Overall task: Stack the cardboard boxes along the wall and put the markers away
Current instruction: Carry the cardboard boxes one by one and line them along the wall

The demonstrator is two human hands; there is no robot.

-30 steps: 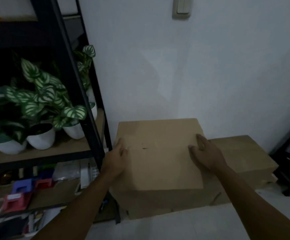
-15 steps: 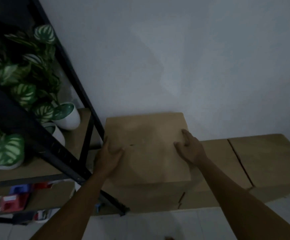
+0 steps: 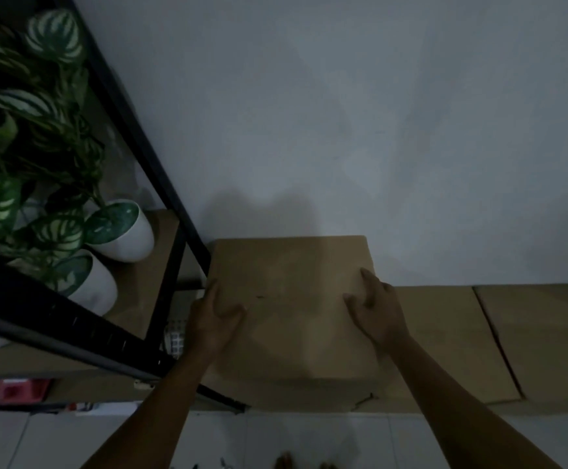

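Top box straight ahead at 12 o'clock, seated on a lower box and set against the wall. Long axis hard to call; top face near square, front edge running 9 to 3 o'clock, parallel to the wall. Both hands on that top face, about equally near: left hand at the 9 o'clock edge, fingers spread and lapping over the side, just beside the rack; right hand near the 3 o'clock edge, fingers spread and lightly bent, pressing down, pinching nothing. From the hands, bulk of the box lying between them and onward toward 12 o'clock.

At 3 o'clock, 2 more boxes, right box and far box, lying lower, side by side along the wall. Likely step: squaring or pushing the top box flush to the wall; any push to go toward 12 o'clock, evenly from both hands, to avoid twisting it against the rack.

No markers in view.
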